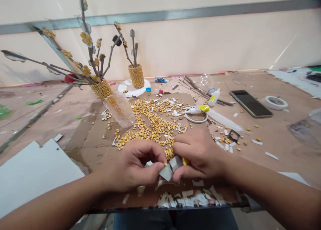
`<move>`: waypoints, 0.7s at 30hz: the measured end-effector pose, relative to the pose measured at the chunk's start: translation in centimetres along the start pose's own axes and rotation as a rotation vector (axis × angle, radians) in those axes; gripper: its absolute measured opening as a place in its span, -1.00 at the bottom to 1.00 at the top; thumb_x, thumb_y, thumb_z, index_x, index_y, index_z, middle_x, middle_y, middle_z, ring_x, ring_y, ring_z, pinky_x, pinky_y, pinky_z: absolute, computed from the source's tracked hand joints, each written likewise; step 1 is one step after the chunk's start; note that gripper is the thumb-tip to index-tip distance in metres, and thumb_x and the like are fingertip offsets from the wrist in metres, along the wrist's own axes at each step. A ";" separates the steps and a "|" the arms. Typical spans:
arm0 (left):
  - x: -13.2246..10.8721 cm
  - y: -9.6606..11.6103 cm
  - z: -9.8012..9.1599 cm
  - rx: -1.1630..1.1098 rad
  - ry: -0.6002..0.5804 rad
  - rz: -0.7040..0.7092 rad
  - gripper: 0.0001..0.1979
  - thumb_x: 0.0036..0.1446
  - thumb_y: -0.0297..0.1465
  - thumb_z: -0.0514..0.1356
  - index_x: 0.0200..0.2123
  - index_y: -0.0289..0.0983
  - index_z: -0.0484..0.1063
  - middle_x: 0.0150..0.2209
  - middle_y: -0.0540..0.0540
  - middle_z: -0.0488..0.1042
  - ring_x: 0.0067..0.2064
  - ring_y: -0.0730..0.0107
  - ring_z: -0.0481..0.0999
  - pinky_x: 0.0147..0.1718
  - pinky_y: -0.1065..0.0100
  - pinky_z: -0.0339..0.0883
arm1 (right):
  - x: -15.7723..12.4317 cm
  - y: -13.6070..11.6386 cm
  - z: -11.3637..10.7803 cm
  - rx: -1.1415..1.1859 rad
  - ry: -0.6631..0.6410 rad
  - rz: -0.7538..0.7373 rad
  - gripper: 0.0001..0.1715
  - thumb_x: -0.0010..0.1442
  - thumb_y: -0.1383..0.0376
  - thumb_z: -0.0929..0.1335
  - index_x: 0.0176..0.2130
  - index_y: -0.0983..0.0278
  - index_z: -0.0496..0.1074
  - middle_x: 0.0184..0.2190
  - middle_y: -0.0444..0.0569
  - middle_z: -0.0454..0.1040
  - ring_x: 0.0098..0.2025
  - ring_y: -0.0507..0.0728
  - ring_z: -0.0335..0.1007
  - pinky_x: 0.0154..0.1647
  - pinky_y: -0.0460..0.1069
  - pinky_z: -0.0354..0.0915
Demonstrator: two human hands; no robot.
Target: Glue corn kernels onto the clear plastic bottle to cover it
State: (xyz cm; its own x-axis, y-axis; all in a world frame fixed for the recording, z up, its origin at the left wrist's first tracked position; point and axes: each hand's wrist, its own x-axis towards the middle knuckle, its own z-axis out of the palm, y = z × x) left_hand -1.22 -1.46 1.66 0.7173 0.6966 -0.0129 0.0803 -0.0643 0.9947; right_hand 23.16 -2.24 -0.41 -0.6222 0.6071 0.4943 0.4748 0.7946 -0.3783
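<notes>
My left hand is closed in a pinch on a small piece of greyish-white card, with a bit of yellow at the fingertips. Close against it, my right hand is closed around a grey object with a yellow part; the fingers hide most of it, so its kind is unclear. The two held things meet or nearly meet above the table's front edge. Loose corn kernels spread over cardboard just beyond both hands. Cut white card scraps lie below them at the edge.
A kernel-covered vase with branches leans on a clear plastic piece. Behind stands a smaller kernel-covered pot. To the right are glue bottles, a phone and a tape roll. White card lies left.
</notes>
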 end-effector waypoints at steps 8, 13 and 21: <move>0.1 -0.5 -0.1 -0.260 0.030 -0.114 -0.63 0.23 -0.13 0.43 -0.32 -0.30 0.47 -0.52 -0.03 0.52 -0.58 0.51 0.49 -0.61 0.55 0.31 | -0.1 0.6 -0.7 0.177 0.290 0.244 -0.52 0.41 -0.07 0.40 -0.36 0.21 0.36 -0.54 -0.19 0.33 -0.53 0.01 0.19 -0.48 -0.06 0.10; 0.9 -0.5 0.0 -0.210 0.068 -0.164 -0.58 0.20 -0.06 0.45 -0.30 -0.32 0.50 -0.56 -0.03 0.52 -0.55 0.51 0.50 -0.53 0.53 0.35 | -0.2 -1.1 1.2 0.400 0.280 0.013 -0.68 0.31 0.44 0.43 0.05 0.20 0.53 -0.21 -0.01 0.61 -0.26 0.06 0.55 -0.25 -0.06 0.44; 0.7 -1.0 -2.0 0.449 0.247 0.302 -0.88 0.31 -0.32 0.34 -0.20 -0.25 0.54 -0.38 -0.06 0.58 -0.39 0.40 0.54 -0.38 0.36 0.44 | 0.0 -1.3 1.1 0.437 0.338 0.009 -0.85 0.30 0.41 0.48 -0.13 0.20 0.55 -0.28 -0.02 0.67 -0.25 0.09 0.64 -0.20 -0.03 0.53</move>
State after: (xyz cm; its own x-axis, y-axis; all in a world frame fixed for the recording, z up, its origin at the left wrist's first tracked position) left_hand -2.18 0.54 0.83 0.5762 0.7427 0.3413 0.2216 -0.5439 0.8094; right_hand 21.80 -3.28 -0.79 -0.3505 0.6373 0.6863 0.1318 0.7591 -0.6375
